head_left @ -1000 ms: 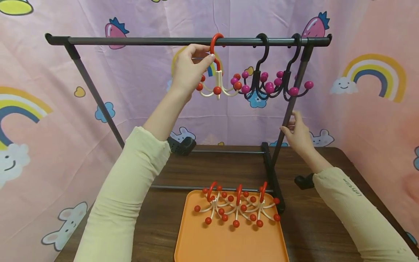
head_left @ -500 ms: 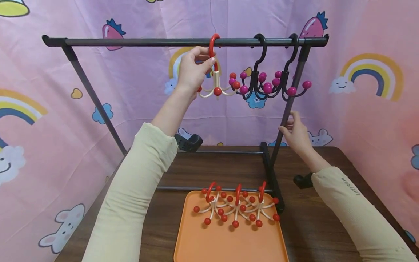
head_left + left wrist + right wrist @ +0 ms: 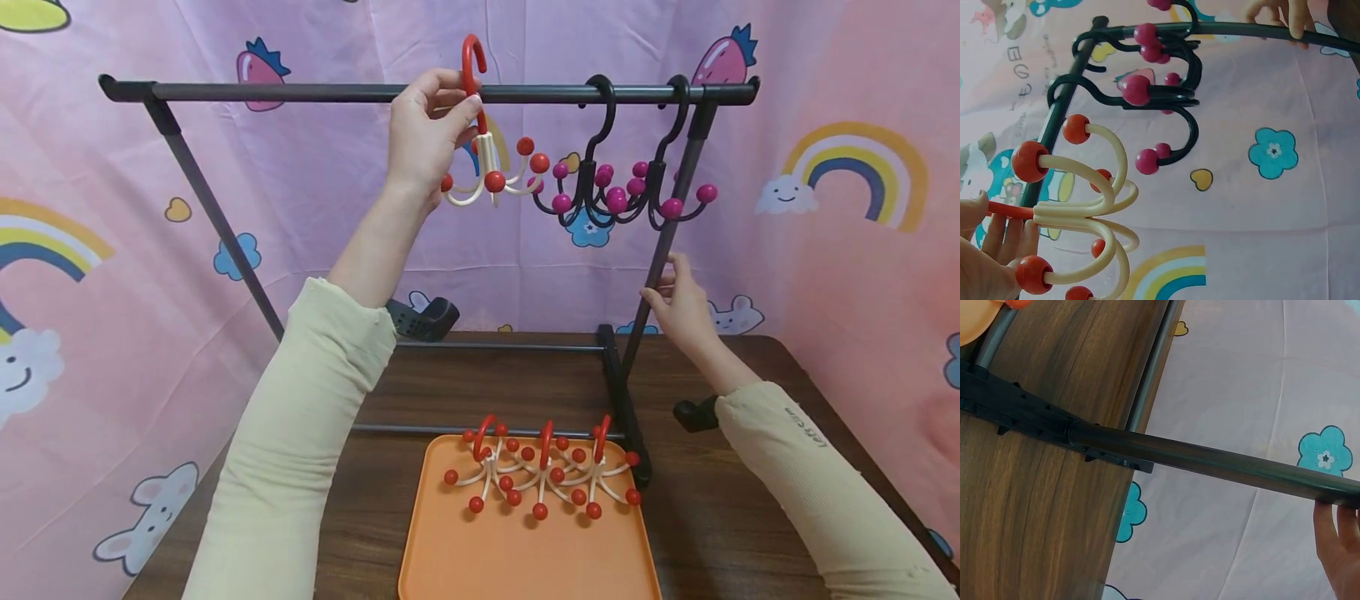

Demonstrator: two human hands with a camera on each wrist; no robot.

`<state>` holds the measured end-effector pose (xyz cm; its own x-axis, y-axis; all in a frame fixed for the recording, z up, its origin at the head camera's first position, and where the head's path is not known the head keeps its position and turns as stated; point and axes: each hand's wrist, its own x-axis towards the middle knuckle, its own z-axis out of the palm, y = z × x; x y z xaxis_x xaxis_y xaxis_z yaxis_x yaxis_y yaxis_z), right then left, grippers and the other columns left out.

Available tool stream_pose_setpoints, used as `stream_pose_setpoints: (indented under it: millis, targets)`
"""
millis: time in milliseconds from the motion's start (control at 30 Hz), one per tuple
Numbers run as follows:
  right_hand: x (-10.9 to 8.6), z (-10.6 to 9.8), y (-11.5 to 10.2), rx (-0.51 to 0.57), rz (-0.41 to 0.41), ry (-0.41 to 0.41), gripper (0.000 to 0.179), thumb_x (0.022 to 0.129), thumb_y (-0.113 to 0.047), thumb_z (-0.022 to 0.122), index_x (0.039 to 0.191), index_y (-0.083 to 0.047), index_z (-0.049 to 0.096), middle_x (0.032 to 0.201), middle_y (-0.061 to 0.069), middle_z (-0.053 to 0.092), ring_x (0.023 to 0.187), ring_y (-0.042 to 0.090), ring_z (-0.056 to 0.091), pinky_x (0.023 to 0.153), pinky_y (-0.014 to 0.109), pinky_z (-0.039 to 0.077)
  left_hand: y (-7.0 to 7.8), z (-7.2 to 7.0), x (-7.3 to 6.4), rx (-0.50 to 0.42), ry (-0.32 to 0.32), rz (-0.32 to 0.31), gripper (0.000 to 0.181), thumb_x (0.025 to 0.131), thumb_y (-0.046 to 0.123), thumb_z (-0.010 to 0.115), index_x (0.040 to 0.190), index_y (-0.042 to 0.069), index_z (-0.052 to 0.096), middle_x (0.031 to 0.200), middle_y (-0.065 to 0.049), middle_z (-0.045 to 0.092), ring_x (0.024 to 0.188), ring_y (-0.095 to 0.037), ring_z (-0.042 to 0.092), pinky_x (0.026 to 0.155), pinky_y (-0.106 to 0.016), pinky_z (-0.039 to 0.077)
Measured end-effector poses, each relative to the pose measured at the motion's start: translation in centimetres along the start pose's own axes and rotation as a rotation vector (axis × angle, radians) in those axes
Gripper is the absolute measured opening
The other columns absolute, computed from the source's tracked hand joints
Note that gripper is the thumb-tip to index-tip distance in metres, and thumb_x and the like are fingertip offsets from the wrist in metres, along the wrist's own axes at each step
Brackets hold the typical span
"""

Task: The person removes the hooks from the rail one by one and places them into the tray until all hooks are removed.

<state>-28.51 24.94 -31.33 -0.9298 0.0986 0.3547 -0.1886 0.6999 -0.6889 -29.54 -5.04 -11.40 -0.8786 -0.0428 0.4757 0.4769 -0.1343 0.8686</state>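
My left hand (image 3: 431, 125) pinches the red hook of a cream claw hanger (image 3: 486, 158) tipped with red balls. The hook stands above the rack's top bar (image 3: 300, 93), its curved end apart from the bar. In the left wrist view, the cream arms (image 3: 1094, 209) spread out beyond the fingers. My right hand (image 3: 681, 308) holds the rack's right post (image 3: 660, 250), thumb on one side and fingers on the other; in the right wrist view only some fingers (image 3: 1332, 537) show against the post. Two black claw hangers with magenta balls (image 3: 588, 183) (image 3: 656, 183) hang at the bar's right end.
An orange tray (image 3: 525, 558) lies on the wooden table (image 3: 720, 500), with three cream and red claw hangers (image 3: 543, 475) along its far end. The rack's black foot (image 3: 626, 400) stands beside it. A patterned cloth (image 3: 330, 183) hangs behind.
The red hook, which was over the bar, has been lifted off it; my left hand has moved up and slightly left with the claw hanger. My right hand stays on the post.
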Motion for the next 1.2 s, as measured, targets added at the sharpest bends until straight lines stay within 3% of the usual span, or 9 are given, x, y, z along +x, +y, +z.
stream_pose_setpoints:
  millis: [433, 933, 1200]
  targets:
    - [-0.2, 0.1, 0.1, -0.005, -0.004, 0.001, 0.049, 0.092, -0.014, 0.053, 0.132, -0.013, 0.025, 0.111, 0.023, 0.054, 0.106, 0.039, 0.054, 0.086, 0.057, 0.044, -0.1, -0.8, -3.9, 0.005, -0.117, 0.089, 0.016, 0.082, -0.001, 0.062, 0.098, -0.001, 0.062, 0.088, -0.007, 0.059, 0.085, -0.023, 0.059, 0.081, -0.032, 0.053]
    - [-0.1, 0.2, 0.2, -0.002, -0.073, 0.042, 0.044, 0.091, -0.011, 0.052, 0.129, -0.010, 0.029, 0.107, 0.024, 0.057, 0.102, 0.040, 0.058, 0.085, 0.055, 0.045, -1.7, -1.7, -7.9, -0.042, -0.180, 0.044, 0.021, 0.082, 0.004, 0.064, 0.103, 0.001, 0.061, 0.095, -0.009, 0.060, 0.090, -0.023, 0.061, 0.084, -0.033, 0.052]
    - [-0.1, 0.2, 0.3, 0.010, -0.066, 0.036, 0.044, 0.091, -0.009, 0.053, 0.128, -0.009, 0.029, 0.107, 0.024, 0.056, 0.101, 0.040, 0.057, 0.085, 0.056, 0.045, -3.4, -1.3, -10.8, 0.038, -0.259, 0.089, 0.023, 0.084, 0.006, 0.063, 0.106, -0.002, 0.059, 0.096, -0.012, 0.062, 0.091, -0.024, 0.061, 0.085, -0.036, 0.050]
